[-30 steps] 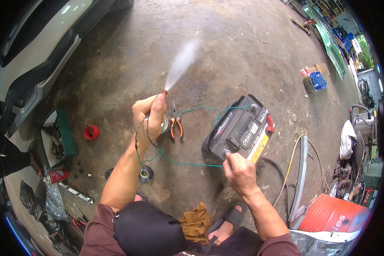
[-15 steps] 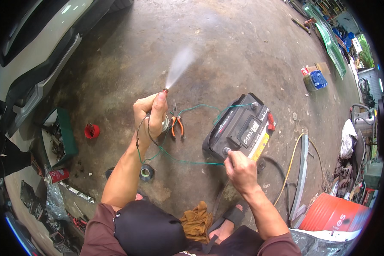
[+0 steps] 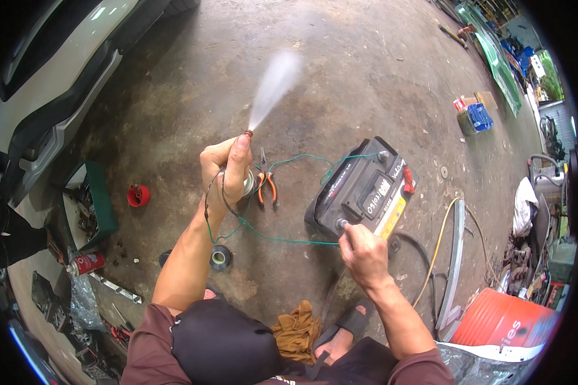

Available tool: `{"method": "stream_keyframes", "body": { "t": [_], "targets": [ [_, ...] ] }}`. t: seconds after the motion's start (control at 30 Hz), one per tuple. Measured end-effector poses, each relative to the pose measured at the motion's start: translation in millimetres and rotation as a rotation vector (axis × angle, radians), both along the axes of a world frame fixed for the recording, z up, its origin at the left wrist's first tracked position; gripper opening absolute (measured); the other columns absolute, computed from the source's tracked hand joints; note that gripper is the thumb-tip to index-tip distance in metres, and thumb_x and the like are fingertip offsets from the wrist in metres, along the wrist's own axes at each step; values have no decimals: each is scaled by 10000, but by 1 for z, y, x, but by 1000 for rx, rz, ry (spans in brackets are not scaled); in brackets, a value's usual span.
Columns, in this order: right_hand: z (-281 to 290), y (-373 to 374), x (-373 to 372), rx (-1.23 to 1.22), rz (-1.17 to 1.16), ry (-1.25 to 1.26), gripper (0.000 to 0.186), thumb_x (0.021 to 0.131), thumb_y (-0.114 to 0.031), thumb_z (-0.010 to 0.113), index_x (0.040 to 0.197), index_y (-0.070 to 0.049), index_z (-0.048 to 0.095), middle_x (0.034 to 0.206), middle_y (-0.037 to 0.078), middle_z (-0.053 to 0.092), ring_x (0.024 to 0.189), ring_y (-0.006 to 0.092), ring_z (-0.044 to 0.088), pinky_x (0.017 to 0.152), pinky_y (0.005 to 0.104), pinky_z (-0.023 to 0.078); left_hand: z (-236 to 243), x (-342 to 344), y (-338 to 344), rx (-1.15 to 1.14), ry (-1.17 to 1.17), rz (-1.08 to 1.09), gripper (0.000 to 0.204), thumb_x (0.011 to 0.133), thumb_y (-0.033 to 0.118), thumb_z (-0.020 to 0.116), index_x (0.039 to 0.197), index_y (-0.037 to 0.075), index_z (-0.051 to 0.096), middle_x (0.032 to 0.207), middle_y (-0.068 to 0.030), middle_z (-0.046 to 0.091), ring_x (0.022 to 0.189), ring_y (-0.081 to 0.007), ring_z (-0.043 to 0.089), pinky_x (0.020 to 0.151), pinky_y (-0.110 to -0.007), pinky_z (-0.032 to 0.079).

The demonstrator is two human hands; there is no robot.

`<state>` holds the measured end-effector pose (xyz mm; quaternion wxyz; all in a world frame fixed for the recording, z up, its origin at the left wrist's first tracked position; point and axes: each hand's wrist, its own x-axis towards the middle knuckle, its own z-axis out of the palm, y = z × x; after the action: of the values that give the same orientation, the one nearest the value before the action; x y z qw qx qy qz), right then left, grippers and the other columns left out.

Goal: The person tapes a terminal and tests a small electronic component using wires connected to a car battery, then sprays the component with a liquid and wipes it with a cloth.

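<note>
My left grip [image 3: 228, 170] is curled tightly around a small injector nozzle [image 3: 249, 134], whose reddish tip pokes out above the thumb and throws a white spray [image 3: 273, 90] up and away over the concrete floor [image 3: 173, 83]. My right grip [image 3: 366, 256] pinches a thin green wire [image 3: 289, 242] at the near post of the black car battery [image 3: 340, 192], which sits at an angle on the floor, right of centre. On the battery I make out white handwritten marks, small white print and a yellow label [image 3: 390, 221]. At lower right, an orange drum [image 3: 488, 314] carries pale lettering; at left, a red spray can [image 3: 90, 262] has print too small for me to read. Around my reach, orange-handled pliers [image 3: 272, 187] lie between the left grip and the battery, a tape roll [image 3: 220, 266] sits beside the left forearm, and a metal bar [image 3: 455, 256] lies beyond the battery's right side. Ahead, the floor stretches between a white car bumper [image 3: 70, 54] and a green panel [image 3: 498, 70].
</note>
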<state>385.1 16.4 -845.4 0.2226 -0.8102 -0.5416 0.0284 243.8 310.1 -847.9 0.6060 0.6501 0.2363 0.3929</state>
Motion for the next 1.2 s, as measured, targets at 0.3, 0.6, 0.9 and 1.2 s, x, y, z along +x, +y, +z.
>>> {"method": "stream_keyframes", "body": {
  "t": [0.3,0.6,0.9,1.2],
  "targets": [
    [2,5,-5,2,-10,33,190,865,33,772,1045,4,719,827,150,704,722,329,720,649,415,580,1,0,-1,-3,12,10,580,1142,315,556,627,82,430,600,28,425,534,-58,338,502,-289,228],
    [5,6,-5,-19,-9,54,185,875,25,769,1054,13,723,847,162,718,742,332,733,663,410,586,-2,0,0,-4,11,5,574,1139,325,560,633,84,437,607,28,429,540,-57,338,504,-290,229],
    [5,7,-3,2,-29,55,161,881,14,772,1035,13,724,837,163,722,732,340,734,660,417,585,-1,0,0,12,22,4,564,1135,320,560,636,86,441,608,28,428,542,-57,341,507,-292,231],
    [6,7,0,39,-103,125,139,893,-12,774,1026,7,740,881,179,756,777,342,764,699,413,609,-2,4,-2,1,23,1,572,1136,326,563,633,85,435,607,30,420,541,-59,340,505,-292,230]
  ]
}}
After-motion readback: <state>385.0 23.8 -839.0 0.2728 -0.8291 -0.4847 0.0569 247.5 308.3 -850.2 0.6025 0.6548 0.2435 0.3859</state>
